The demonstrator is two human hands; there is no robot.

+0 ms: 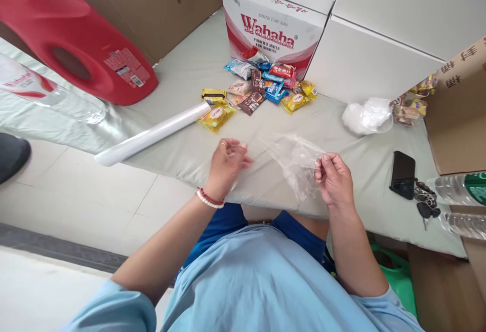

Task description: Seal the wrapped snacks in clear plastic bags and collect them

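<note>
A clear, thin plastic bag (pixel 298 162) hangs crumpled from my right hand (pixel 334 177), whose thumb and fingers pinch its edge. My left hand (pixel 228 162) hovers over the near edge of the cloth, to the left of the bag and apart from it. Its fingers are loosely bent and spread, slightly blurred, with nothing visible in them. Beyond my hands lies a pile of small wrapped snacks (pixel 252 103), in yellow, brown, blue and red packets. A roll of clear plastic bags (pixel 155 133) lies slantwise to the left, its far end against a yellow snack packet (pixel 216 118).
A Wahaha water carton (pixel 273 28) stands behind the snacks. At left are a big red jug (pixel 87 43) and a water bottle (pixel 30 84). To the right lie a filled plastic bag (pixel 368 116), a phone (pixel 403 175), keys (pixel 425 203) and bottles (pixel 459 189).
</note>
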